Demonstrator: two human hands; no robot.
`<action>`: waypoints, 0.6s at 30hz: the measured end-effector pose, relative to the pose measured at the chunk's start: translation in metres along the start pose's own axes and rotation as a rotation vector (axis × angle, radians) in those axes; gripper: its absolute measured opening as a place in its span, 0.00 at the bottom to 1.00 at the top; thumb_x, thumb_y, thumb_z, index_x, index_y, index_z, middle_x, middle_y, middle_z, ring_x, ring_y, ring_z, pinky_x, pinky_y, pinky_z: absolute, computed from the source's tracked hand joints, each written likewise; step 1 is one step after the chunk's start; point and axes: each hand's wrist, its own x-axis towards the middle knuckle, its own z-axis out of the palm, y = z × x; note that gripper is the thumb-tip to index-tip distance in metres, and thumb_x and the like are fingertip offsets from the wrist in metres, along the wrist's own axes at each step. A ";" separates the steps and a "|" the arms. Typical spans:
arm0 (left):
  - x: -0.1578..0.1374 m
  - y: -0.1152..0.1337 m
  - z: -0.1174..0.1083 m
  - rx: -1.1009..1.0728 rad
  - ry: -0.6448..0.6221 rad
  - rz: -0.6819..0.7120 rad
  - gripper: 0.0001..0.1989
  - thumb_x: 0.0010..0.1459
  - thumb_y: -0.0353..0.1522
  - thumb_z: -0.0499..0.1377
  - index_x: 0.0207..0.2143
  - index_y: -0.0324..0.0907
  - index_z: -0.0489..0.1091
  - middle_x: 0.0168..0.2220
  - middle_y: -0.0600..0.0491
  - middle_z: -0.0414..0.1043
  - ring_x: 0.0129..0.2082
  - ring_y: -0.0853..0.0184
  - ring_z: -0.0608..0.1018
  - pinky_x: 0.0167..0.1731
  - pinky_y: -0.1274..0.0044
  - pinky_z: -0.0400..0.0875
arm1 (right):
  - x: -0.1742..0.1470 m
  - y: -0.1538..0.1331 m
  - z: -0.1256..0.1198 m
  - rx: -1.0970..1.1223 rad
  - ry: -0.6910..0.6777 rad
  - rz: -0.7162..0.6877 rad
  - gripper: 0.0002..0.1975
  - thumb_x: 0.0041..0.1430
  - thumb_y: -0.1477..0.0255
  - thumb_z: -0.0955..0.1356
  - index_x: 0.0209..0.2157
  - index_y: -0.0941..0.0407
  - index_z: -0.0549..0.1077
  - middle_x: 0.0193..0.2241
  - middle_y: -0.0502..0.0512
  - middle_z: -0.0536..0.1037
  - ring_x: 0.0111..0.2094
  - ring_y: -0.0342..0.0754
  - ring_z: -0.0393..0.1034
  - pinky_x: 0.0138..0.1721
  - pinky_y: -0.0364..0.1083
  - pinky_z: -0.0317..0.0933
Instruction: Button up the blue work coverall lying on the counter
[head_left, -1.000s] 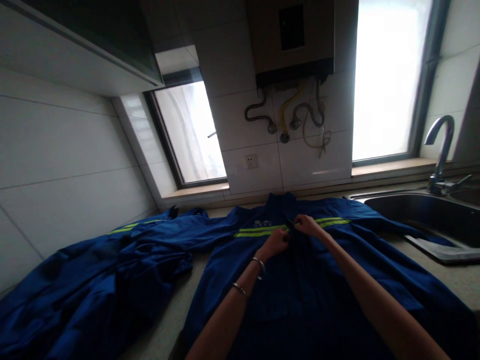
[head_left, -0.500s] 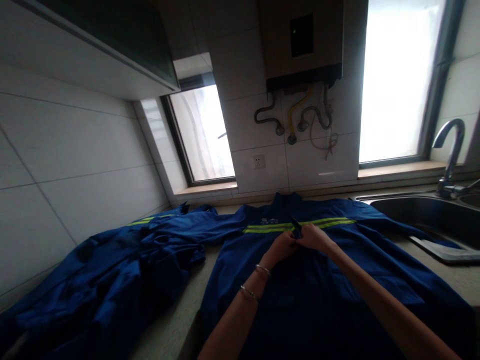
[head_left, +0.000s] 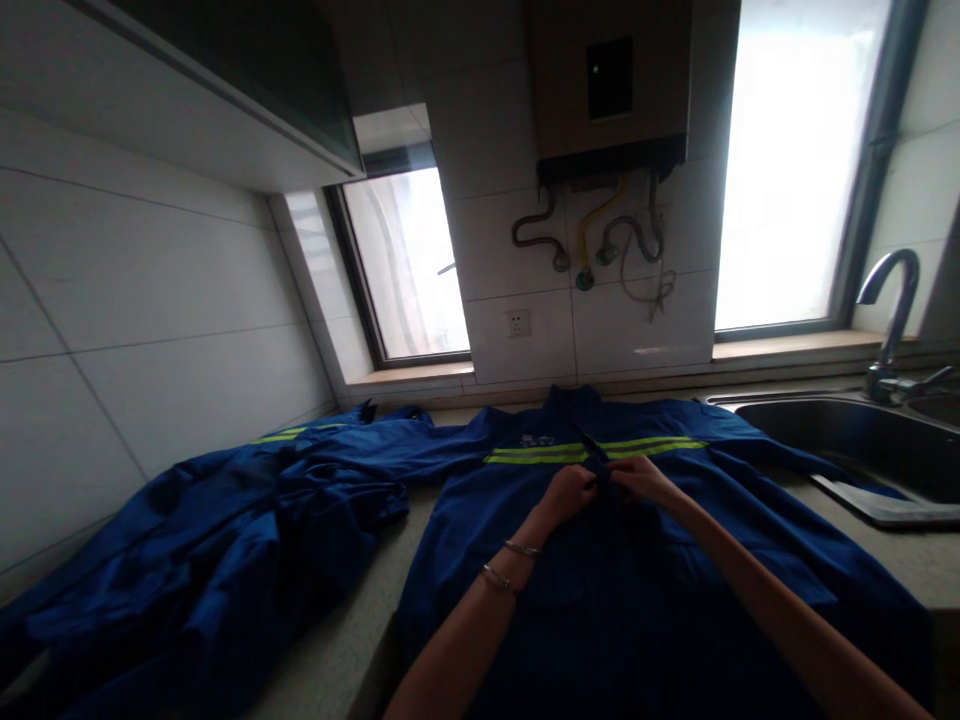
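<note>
A blue work jacket [head_left: 495, 510] with yellow-green stripes across its chest lies spread on the counter, collar toward the wall. My left hand [head_left: 571, 490], with two bangles on its forearm, is closed on the jacket's front edge just below the stripes. On the other side of the front opening, my right hand [head_left: 641, 478] pinches the opposite edge of the fabric. A small gap separates the two hands. Dark cloth and the fingers hide any fastener between them.
Another blue striped garment [head_left: 225, 540] lies crumpled on the left of the counter [head_left: 352, 630]. At right is a sink [head_left: 817, 420] with a tap [head_left: 889, 300]; one jacket sleeve reaches its edge. A water heater [head_left: 607, 80] hangs above, a cabinet [head_left: 187, 90] upper left.
My hands have drawn slightly apart; the right one has shifted a little to the right and down. The jacket stays in place, and the camera view has tilted slightly.
</note>
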 end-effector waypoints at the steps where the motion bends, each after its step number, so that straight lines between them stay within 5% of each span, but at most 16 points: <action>1: 0.000 0.000 0.001 0.000 0.001 -0.001 0.10 0.55 0.28 0.53 0.32 0.39 0.74 0.31 0.48 0.75 0.31 0.64 0.75 0.33 0.78 0.66 | 0.001 0.000 0.000 0.016 0.013 0.001 0.16 0.45 0.70 0.66 0.37 0.58 0.76 0.19 0.48 0.73 0.19 0.40 0.67 0.18 0.37 0.62; 10: 0.004 -0.002 0.005 -0.230 0.092 -0.092 0.13 0.52 0.26 0.54 0.37 0.37 0.75 0.36 0.49 0.77 0.35 0.65 0.77 0.38 0.78 0.67 | -0.002 0.006 0.006 -0.239 0.079 -0.189 0.19 0.45 0.70 0.64 0.39 0.61 0.76 0.22 0.50 0.76 0.20 0.43 0.68 0.17 0.38 0.60; 18: 0.006 0.000 0.005 -0.387 0.164 -0.283 0.12 0.48 0.29 0.57 0.34 0.35 0.77 0.32 0.51 0.78 0.32 0.65 0.77 0.32 0.80 0.67 | -0.007 0.003 0.006 -0.259 0.024 -0.195 0.18 0.49 0.70 0.64 0.40 0.60 0.76 0.20 0.50 0.75 0.20 0.43 0.69 0.18 0.38 0.60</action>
